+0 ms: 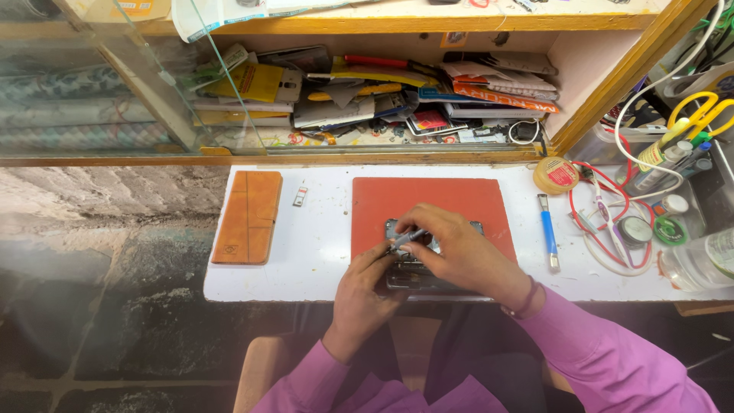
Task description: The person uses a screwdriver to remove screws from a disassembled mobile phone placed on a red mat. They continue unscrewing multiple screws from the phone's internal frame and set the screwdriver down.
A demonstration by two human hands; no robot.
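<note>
An opened phone (397,228) lies on a red mat (428,200) on the white work surface (313,245); my hands hide most of it. My right hand (459,248) grips a thin grey tool (404,241) with its tip down on the phone. My left hand (365,287) rests at the phone's near left edge, fingers pressed on it and holding it still. Both arms wear purple sleeves.
An orange phone case (248,217) lies to the left, a small card tray (300,196) beside it. A blue-handled tool (549,232), a round tin (556,174), red and white wires (604,229) and bottles sit right. A cluttered shelf (382,92) stands behind.
</note>
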